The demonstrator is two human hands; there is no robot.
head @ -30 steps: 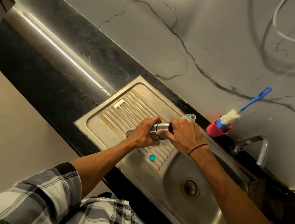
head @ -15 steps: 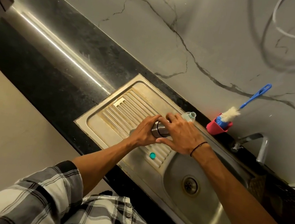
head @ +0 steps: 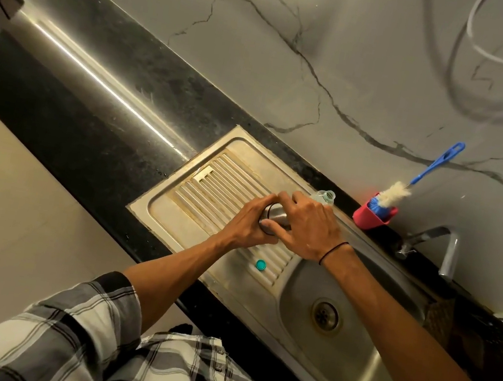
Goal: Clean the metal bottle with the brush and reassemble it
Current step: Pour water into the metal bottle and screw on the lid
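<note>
Metal bottle sits between both hands above the ribbed drainboard of the steel sink. Left hand wraps its body; right hand curls over its top end, thumb against the metal. Blue-handled brush stands in a red cup behind the sink, well apart from the bottle. Small teal cap lies on the drainboard.

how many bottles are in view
2: a metal bottle gripped by the left hand and right hand over the drainboard, and a clear bottle just behind the right hand, mostly hidden.
</note>
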